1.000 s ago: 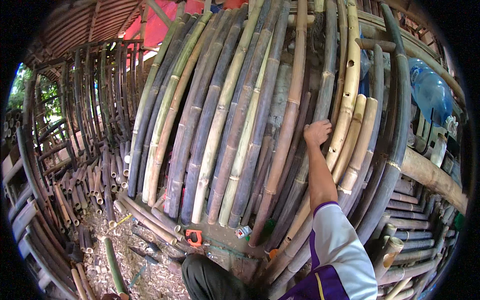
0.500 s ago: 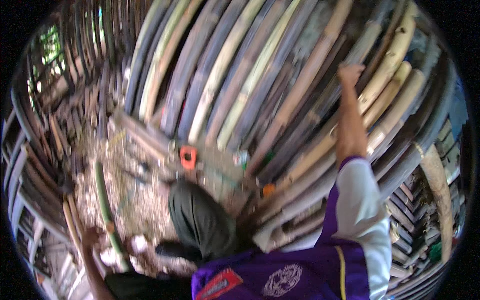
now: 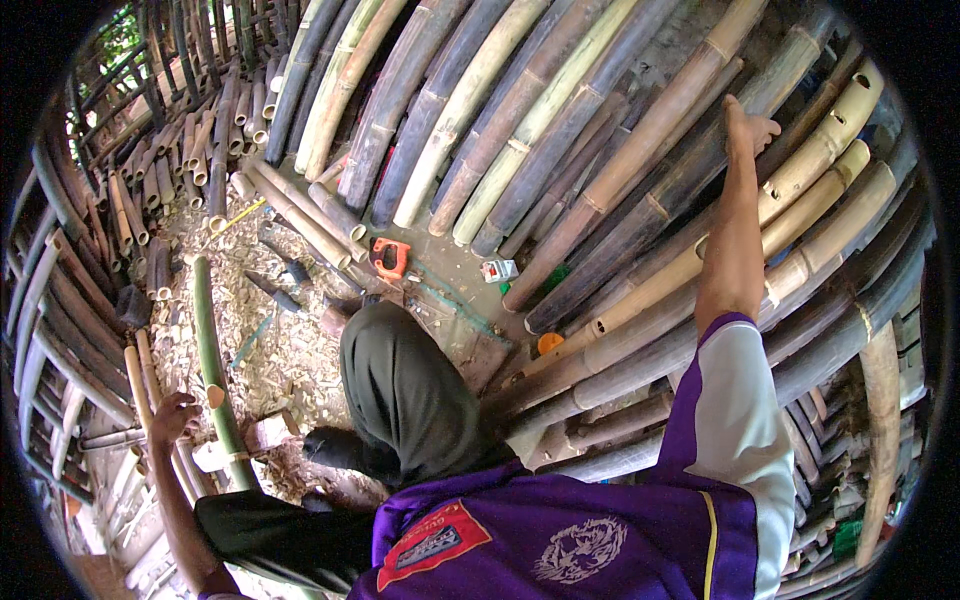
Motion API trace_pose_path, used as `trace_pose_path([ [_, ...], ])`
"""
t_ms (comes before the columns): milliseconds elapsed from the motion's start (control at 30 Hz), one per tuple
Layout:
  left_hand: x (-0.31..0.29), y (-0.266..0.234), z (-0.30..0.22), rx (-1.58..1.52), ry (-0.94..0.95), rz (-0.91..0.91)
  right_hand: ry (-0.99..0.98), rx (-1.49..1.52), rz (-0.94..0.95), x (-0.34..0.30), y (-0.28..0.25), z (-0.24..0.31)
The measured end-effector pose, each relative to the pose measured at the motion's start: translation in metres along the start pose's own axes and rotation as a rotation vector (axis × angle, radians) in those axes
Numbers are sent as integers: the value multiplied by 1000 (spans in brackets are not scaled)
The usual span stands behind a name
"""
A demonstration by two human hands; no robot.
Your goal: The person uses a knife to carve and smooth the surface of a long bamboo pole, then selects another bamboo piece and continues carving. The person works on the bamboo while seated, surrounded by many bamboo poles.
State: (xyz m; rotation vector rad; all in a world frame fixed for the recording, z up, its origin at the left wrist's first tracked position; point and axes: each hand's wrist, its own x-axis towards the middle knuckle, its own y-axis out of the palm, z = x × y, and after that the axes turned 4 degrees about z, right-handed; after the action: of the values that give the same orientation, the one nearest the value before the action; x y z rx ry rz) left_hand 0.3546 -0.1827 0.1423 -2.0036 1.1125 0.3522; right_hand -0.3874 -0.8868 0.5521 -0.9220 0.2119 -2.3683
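My left hand hangs at the lower left, its fingers loosely bent and apart with nothing in them. Close by its right side stands a green bamboo pole, leaning over a pale wooden block. Stretched far out to the upper right, my right hand is at a thick dark bamboo pole; its thumb sticks out and its other fingers are partly bent. Whether it touches that pole I cannot tell. Beside it lies a yellowish bamboo pole with holes.
Many long bamboo poles lean side by side ahead. Wood shavings cover the ground, with an orange-handled tool, a small white box, an orange round object and dark blades. Short bamboo tubes are stacked at the back left.
My right hand has shifted further out to the upper right, and its thumb now stands apart. My left hand has risen slightly. The view has shifted and become sharper.
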Motion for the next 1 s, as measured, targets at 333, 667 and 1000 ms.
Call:
trace_pose_path([
  [333, 7, -33, 25, 589, 236, -218, -320, 64, 35, -69, 3, 32],
  [667, -60, -14, -48, 331, 209, -299, -516, 746, 583, -50, -7, 149],
  [1000, -110, -7, -98, 52, 503, -397, -339, 1209, 1100, -218, -1, 334],
])
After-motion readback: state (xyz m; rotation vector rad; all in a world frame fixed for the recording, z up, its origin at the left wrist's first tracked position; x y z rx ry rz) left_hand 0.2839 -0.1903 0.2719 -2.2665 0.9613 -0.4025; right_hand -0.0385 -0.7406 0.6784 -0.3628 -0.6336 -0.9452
